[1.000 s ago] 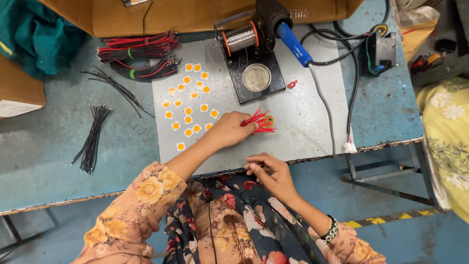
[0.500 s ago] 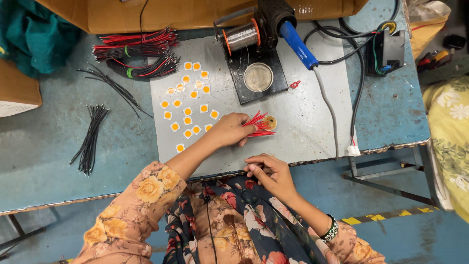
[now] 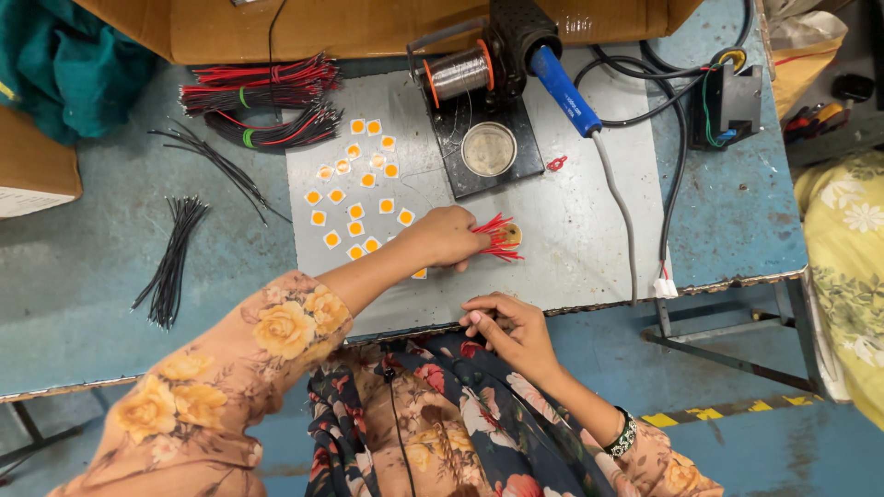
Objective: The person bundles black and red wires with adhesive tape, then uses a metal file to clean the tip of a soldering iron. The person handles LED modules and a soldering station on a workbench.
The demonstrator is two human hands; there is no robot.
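Note:
My left hand [image 3: 449, 237] rests on the grey work mat [image 3: 589, 230] with its fingers closed on a small bunch of short red wires [image 3: 497, 241], which fan out to the right over a small round part [image 3: 510, 234]. My right hand [image 3: 508, 324] hovers at the bench's front edge, above my lap, fingers loosely curled; whether it holds anything is hidden. Several small white squares with orange centres [image 3: 357, 198] lie scattered on the mat just left of my left hand.
A soldering stand with a solder spool [image 3: 459, 74], a round tin [image 3: 489, 148] and a blue-handled iron [image 3: 564, 78] sits behind the hands. Bundles of red and black wires [image 3: 260, 97] and loose black wires [image 3: 173, 260] lie at left. Cardboard boxes line the back.
My hands stay in nearly the same places. The left hand keeps its hold on the red wires and the right hand has barely shifted.

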